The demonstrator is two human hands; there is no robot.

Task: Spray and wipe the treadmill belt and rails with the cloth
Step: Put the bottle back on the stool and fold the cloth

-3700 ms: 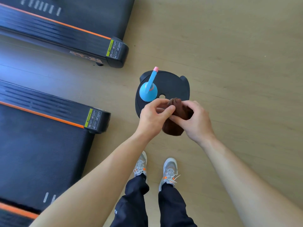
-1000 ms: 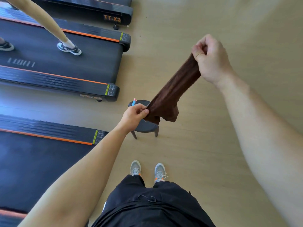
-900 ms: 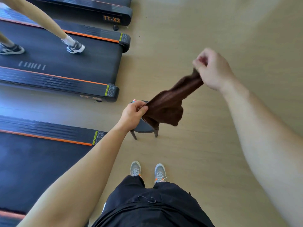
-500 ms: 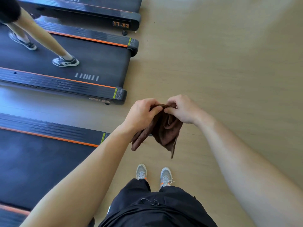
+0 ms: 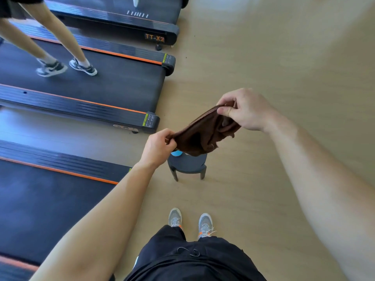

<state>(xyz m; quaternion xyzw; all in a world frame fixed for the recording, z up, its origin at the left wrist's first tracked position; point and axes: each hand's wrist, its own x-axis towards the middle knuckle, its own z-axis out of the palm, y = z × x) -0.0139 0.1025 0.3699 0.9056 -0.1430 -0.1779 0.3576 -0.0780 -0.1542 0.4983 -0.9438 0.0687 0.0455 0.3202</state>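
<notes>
A: Grip check. Left hand (image 5: 158, 148) pinches one edge of the cloth (image 5: 205, 134) between thumb and curled fingers. Right hand (image 5: 243, 110) pinches the opposite edge the same way. The cloth hangs between them in the air, at 12 o'clock from my shoes.

B: Where are the other items?

A: The stool (image 5: 187, 165) is directly under the cloth. Only a blue sliver of the spray bottle (image 5: 176, 153) shows at its 10 o'clock edge; the rest is hidden. The treadmill (image 5: 24, 189) to clean is at 9 o'clock, its belt (image 5: 50, 216) and rail (image 5: 60, 162) not yet touched.

B: Risks?

A: Three, as I judge it.
- The pinches are light, so a slip drops the cloth onto the bottle.
- Reaching under the cloth unsighted could tip the bottle off the small seat.
- At 10 o'clock a person (image 5: 84, 67) walks on the second treadmill (image 5: 121, 88), and stray spray there would make poor footing.

B: Materials?

A: The cloth is brown, soft terry, limp, with deep folds and a loose lower edge. The belt is matte black and finely textured. The rail is ribbed black with an orange stripe. The stool is dark moulded plastic with a rounded seat. The floor (image 5: 284, 67) is smooth pale wood-look.
</notes>
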